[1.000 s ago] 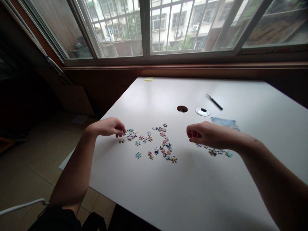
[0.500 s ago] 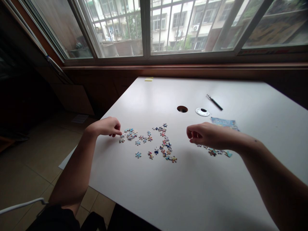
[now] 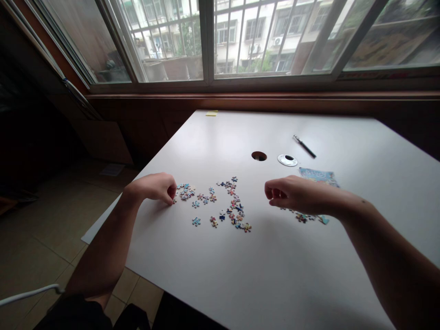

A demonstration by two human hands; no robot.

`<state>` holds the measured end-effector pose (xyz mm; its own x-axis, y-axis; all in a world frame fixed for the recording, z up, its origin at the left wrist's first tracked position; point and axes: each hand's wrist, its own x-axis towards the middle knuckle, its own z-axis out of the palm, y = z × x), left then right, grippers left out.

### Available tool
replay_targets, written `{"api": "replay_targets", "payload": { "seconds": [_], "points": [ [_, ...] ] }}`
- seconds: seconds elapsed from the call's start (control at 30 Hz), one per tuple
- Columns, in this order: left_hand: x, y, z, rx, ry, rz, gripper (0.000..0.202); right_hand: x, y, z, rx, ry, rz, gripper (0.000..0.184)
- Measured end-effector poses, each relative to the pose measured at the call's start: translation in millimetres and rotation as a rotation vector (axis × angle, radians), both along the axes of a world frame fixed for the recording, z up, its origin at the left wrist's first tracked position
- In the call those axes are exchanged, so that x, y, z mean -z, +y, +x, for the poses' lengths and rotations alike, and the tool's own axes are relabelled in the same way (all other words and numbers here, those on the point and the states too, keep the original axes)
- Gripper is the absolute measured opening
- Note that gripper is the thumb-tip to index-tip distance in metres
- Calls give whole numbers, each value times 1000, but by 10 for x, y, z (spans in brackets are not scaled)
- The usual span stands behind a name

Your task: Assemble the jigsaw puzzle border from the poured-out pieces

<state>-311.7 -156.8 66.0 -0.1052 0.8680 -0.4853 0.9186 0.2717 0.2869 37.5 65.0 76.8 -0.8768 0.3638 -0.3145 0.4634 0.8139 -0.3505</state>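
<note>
My left hand (image 3: pixel 156 187) is at the left end of the loose jigsaw pieces, thumb and forefinger pinched down on a jigsaw puzzle piece (image 3: pixel 174 200) that is mostly covered by the fingertips. Close beside it lies a small cluster of jigsaw pieces (image 3: pixel 187 192). My right hand (image 3: pixel 287 190) is held above the table with its fingers curled in; whatever may be between them is hidden. Between the hands, more pieces form a ragged column (image 3: pixel 236 206), with a few single ones to its left. Another group of pieces (image 3: pixel 304 217) is partly covered by my right hand and wrist.
The white table (image 3: pixel 206 275) stands below a barred window. A blue printed sheet or packet (image 3: pixel 318 176) lies behind my right wrist. Farther back are a pen (image 3: pixel 304 146), a round cable-hole cover (image 3: pixel 287 160), an open hole (image 3: pixel 259 156) and a yellow sticker (image 3: pixel 211 113).
My left hand has moved slightly down toward me, from the edge of the cluster onto the nearer single piece, its fingertips now over it. My right hand keeps about the same pose.
</note>
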Motion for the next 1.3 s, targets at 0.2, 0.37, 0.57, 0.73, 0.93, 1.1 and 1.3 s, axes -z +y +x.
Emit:
{"api": "replay_targets", "payload": {
  "seconds": [0.2,0.37,0.57,0.73,0.93,1.1,1.3],
  "points": [
    [-95,5,110,108,-96,62,7,-134,-154,-28,-56,83,-75,15],
    [-139,91,564,241,-591,275,12,-139,-570,-233,-141,421,-232,13],
    [87,166,1142,123,-970,480,40,174,-939,-478,11,664,-494,7],
    [97,199,1021,64,-908,541,26,243,-866,-494,132,657,-584,10],
    [107,211,1058,69,-847,584,20,264,-895,-499,67,670,-612,16],
    [77,192,1078,135,-778,579,21,300,-906,-507,78,732,-461,9],
    [-38,147,390,241,-177,572,12,227,-218,-291,277,527,-314,12]
  ]
}}
